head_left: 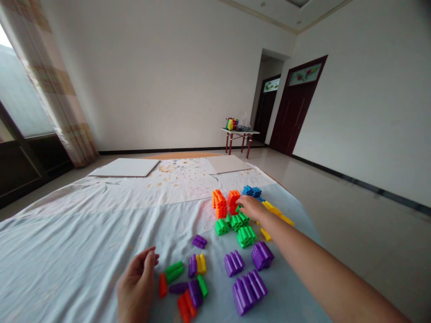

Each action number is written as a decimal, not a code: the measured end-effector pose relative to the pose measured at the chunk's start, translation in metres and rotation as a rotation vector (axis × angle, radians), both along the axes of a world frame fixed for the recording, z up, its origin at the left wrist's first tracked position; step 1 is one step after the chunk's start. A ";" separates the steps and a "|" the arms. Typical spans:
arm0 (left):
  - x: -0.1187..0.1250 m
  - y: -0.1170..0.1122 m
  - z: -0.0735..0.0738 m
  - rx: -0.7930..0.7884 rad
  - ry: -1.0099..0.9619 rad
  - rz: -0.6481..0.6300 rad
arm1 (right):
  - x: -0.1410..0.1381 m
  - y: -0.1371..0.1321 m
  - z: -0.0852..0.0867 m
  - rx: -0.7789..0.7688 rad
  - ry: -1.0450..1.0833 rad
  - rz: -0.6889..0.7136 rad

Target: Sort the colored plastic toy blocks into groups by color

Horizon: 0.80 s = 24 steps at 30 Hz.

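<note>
My right hand (251,207) reaches out over the far groups of plastic building pegs, its fingers closed on a small green peg (239,208). Just beyond the fingertips stands an orange block of pegs (233,201), and a second orange block (219,204) is to its left. Below the hand lie green peg clusters (247,236). My left hand (137,282) rests near the front of the cloth, fingers loosely curled and nothing visible in them. To its right are loose mixed pegs: a green pair (174,271), an orange one (163,285) and purple ones (195,292).
Purple clusters (249,291) lie at the front right. Blue pegs (252,191) and yellow pegs (278,211) sit beyond and beside the right arm. Two flat boards, one white (126,167), one beige (229,164), lie on the cloth's far side. A small table (239,132) stands behind.
</note>
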<state>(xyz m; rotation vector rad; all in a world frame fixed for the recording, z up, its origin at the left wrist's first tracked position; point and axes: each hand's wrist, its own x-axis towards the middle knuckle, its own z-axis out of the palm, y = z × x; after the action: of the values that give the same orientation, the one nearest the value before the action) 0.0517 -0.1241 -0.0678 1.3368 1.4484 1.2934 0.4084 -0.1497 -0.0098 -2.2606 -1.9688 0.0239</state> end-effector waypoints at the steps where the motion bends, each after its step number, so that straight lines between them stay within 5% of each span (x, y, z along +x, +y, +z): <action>1: 0.000 -0.001 0.001 0.005 0.002 0.001 | 0.000 -0.004 0.003 0.014 0.000 0.010; 10: 0.000 0.001 -0.001 -0.034 0.009 0.000 | 0.000 -0.042 0.015 0.138 0.003 0.168; 18: 0.001 0.002 0.000 -0.075 0.002 -0.003 | 0.002 -0.046 0.002 0.115 -0.023 0.250; 24: 0.000 0.001 0.000 -0.072 0.004 -0.002 | 0.005 -0.047 0.009 0.131 0.056 0.278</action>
<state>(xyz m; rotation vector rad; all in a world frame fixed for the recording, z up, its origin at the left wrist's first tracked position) 0.0521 -0.1229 -0.0673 1.2939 1.4824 1.2270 0.4135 -0.1967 -0.0005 -1.8730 -2.1700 -0.0107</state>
